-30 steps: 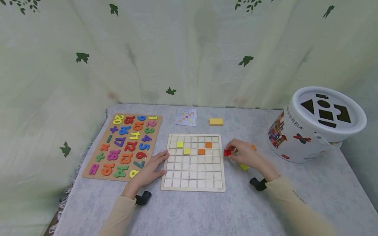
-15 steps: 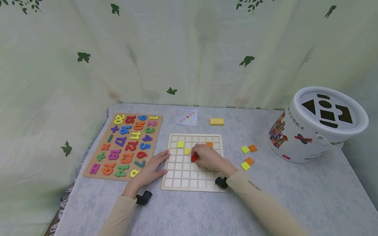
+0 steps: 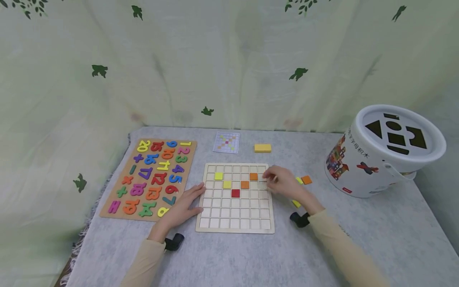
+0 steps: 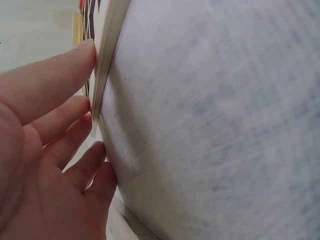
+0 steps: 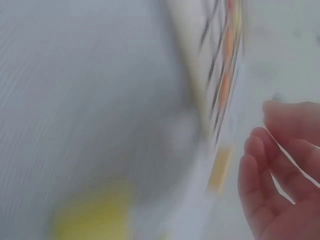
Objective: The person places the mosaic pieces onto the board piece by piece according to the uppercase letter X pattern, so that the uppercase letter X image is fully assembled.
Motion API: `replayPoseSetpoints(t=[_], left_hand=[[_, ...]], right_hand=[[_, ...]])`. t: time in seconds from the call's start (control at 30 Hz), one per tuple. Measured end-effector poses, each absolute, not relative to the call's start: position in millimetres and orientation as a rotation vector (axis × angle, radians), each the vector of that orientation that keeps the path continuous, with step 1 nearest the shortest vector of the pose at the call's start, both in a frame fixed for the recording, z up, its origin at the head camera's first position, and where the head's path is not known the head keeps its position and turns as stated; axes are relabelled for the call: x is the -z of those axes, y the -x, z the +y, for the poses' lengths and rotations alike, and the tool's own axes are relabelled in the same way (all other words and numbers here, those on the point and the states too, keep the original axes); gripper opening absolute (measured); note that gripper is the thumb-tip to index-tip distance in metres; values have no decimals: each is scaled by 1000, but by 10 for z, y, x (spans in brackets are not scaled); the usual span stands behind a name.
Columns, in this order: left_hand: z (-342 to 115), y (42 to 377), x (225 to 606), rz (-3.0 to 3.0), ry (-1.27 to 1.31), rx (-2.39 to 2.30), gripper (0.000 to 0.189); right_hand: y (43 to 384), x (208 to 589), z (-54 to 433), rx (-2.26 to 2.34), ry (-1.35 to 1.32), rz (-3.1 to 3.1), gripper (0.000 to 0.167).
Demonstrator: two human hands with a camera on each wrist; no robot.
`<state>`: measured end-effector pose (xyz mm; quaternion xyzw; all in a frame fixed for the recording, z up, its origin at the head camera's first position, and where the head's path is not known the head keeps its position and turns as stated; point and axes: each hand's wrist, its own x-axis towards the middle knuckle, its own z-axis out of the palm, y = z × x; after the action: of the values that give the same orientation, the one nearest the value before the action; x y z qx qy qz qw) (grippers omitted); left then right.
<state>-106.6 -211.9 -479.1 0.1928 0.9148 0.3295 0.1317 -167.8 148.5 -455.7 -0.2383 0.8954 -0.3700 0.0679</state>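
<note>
Your grid board carries five placed tiles; at least three loose tiles, right on the desk, presumably await placement. Your left hand touches the board's left edge, fingers relaxed; your right hand, fingers loosely bent, grasps nothing

I can see long beige sleeves behind the bare fingers, with a stubby black device apiece.
</note>
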Motion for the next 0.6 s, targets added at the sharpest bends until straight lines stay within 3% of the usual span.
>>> replayPoseSetpoints(t=[0.27,0.6], left_hand=[[-2115,1062,4794,2662,-573,-967,64],[-2120,1062,4796,2661,-562,-958,64]], right_hand=[[1710,4691,2456,1103,503,2774,23],[1703,4723,2586,927,547,2839,19]])
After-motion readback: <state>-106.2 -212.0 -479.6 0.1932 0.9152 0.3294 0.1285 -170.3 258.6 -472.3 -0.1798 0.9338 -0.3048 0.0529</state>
